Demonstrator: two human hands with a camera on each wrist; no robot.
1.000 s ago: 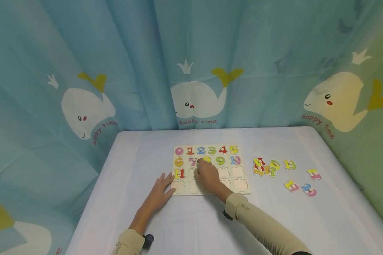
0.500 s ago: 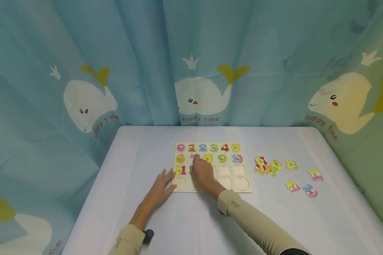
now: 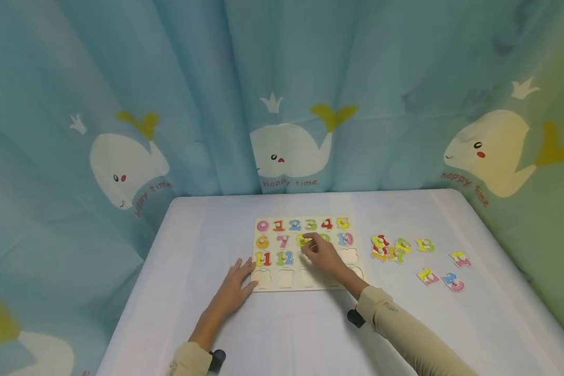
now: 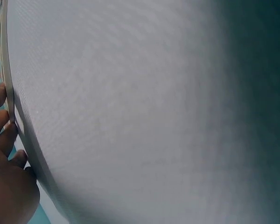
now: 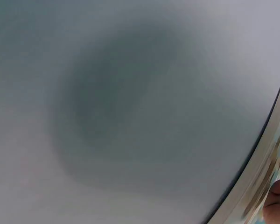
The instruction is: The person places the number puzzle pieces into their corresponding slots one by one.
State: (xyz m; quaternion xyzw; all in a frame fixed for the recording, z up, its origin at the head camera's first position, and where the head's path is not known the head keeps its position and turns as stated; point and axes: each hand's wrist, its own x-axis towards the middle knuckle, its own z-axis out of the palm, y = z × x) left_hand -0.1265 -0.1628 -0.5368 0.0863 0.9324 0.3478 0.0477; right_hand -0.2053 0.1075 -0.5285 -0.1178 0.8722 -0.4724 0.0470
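A wooden number puzzle board (image 3: 272, 287) lies on the table with colourful knobbed numbers 0 to 12 in its upper rows. My left hand (image 3: 235, 286) rests against its left edge, fingers touching the rim; the left wrist view shows those fingertips (image 4: 8, 135) at the board's side. Over the middle of the board hovers my right hand (image 3: 326, 257), its fingers loosely bent and nothing seen between them. The 12 piece (image 3: 284, 258) sits in its recess beside the 11 piece (image 3: 263, 259). My right hand partly covers the 8 and 9 pieces and some recesses.
Right of the board, several number pieces (image 3: 379, 251) lie overlapping. A 13 piece (image 3: 424, 245), a 17 piece (image 3: 427, 276) and a 20 piece (image 3: 453, 282) lie apart, with another piece (image 3: 460, 259) farther right. A blue whale curtain (image 3: 207, 130) hangs behind the table.
My right hand has come away from the 12 piece and moved right across the board, so that the seated 12 now shows. The left hand has stayed at the edge.
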